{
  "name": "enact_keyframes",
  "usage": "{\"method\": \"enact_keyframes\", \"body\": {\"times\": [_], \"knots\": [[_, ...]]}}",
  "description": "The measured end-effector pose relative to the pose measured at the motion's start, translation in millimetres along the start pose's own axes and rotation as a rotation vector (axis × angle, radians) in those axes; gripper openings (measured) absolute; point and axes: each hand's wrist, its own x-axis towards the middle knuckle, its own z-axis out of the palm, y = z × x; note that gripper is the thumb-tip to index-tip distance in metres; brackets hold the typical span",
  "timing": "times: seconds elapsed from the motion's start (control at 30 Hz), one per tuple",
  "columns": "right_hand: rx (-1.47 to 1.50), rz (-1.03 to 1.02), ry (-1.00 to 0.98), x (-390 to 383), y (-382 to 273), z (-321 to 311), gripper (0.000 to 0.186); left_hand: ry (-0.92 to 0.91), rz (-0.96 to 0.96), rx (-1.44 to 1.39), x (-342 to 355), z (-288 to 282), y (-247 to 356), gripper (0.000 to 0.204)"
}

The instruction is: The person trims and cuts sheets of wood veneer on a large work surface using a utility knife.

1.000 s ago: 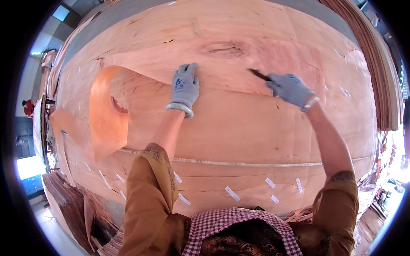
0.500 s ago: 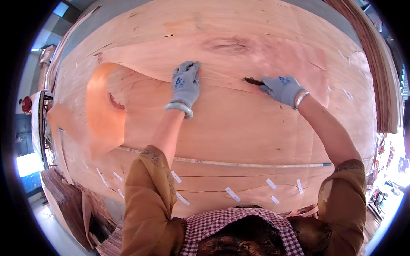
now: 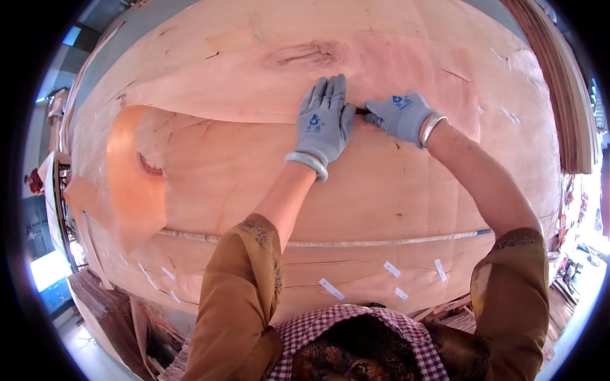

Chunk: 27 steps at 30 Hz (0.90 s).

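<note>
My gloved left hand lies flat on a thin wood veneer sheet, its fingers stretched away from me and the thumb out to the right. Just right of that thumb, my gloved right hand is closed around a dark knife. Only a short part of the knife shows between the two hands; its tip is hard to make out. Both hands are by the near edge of this upper sheet, which overlaps a wider veneer sheet beneath. A dark knot marks the upper sheet beyond my left fingers.
A curled orange veneer strip rises at the left. Across the near side lies a long thin rod, with several white tape pieces closer to me. Stacked veneer stands at the right; torn scraps lie lower left.
My left hand has slid right, close to my right hand, and its bent fingers have straightened flat. My right hand still grips the knife, now less visible. The whole view has shifted slightly.
</note>
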Motion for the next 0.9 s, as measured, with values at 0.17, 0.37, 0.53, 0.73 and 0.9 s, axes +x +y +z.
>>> {"method": "enact_keyframes", "body": {"times": [0.17, 0.37, 0.53, 0.73, 0.9], "knots": [[0.026, -0.056, 0.08, -2.2, 22.5, 18.8, 0.02, -0.01, 0.058, 0.074, 3.5, -1.3, 9.1, 0.059], [-0.084, 0.127, -0.1, -35.5, 56.1, 19.1, 0.018, -0.046, 0.105, 0.177, 2.2, 0.0, 4.6, 0.052], [-0.084, 0.041, -0.019, -38.4, 80.0, 29.7, 0.016, -0.061, 0.143, 0.213, 3.6, -3.4, 11.1, 0.046], [-0.264, 0.124, -0.114, -62.6, 161.8, 44.8, 0.016, -0.107, 0.137, 0.254, 1.8, -4.2, 12.2, 0.042], [-0.361, 0.225, -0.054, -102.2, 251.4, 68.1, 0.018, -0.083, 0.144, 0.212, 6.1, -3.4, 18.2, 0.042]]}}
